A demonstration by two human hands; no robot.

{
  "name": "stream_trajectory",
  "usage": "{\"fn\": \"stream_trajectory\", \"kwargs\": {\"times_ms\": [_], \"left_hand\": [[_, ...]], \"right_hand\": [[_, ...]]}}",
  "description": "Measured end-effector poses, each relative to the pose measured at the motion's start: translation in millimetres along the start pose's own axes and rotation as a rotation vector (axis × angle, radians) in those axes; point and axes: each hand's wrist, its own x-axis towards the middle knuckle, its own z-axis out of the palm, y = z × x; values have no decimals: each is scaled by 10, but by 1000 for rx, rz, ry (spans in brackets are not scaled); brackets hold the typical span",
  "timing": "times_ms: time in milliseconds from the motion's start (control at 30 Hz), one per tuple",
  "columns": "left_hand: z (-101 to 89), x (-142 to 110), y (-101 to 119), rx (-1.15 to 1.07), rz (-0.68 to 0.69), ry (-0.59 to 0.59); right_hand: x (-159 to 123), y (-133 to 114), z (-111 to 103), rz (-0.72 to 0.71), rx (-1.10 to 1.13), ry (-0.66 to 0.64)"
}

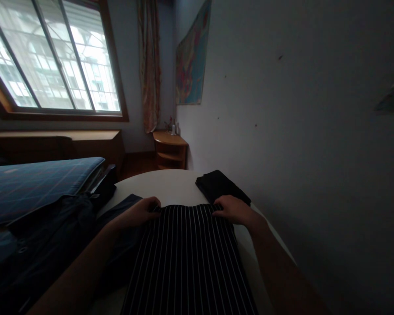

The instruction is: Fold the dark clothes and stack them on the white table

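A black garment with thin white stripes [188, 258] stretches toward me over a white round table [170, 181]; its kind is not certain, and its near end runs out of view. My left hand [146, 210] pinches the far left corner of its gathered top edge. At the far right corner, my right hand [231, 209] grips the same edge between thumb and fingers. Just beyond my right hand lies a folded black cloth [221, 183]. Dark blue fabric [123, 212] lies under and beside my left forearm.
To the left is a bed with a blue checked mattress [42, 183], and dark clothing [59, 227] is heaped at its edge. A wooden corner shelf [170, 139] stands behind the table. The wall [298, 153] rises close along the right side.
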Motion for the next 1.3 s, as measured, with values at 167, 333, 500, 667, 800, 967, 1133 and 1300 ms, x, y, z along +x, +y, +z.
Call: {"fn": "stream_trajectory", "kwargs": {"times_ms": [167,333,500,667,800,967,1133,1300], "left_hand": [[158,65,-121,76,-68,104],[338,95,-85,116,-67,66],[391,121,-54,78,-6,11],[301,98,55,134,23,151],[175,60,159,66,88,261],[31,-33,354,58,132,259],[-106,-257,685,82,188,256],[-156,-622,900,104,191,196]], "right_hand": [[114,-23,156,-43,-10,30],[192,-76,365,-97,12,-66],[230,-76,436,-104,2,-91],[236,-78,352,-133,21,37],[187,-100,191,-164,63,207],[81,-86,36,-252,71,277],[-178,-50,-142,-272,121,277],[-610,-87,-354,-377,101,329]]}}
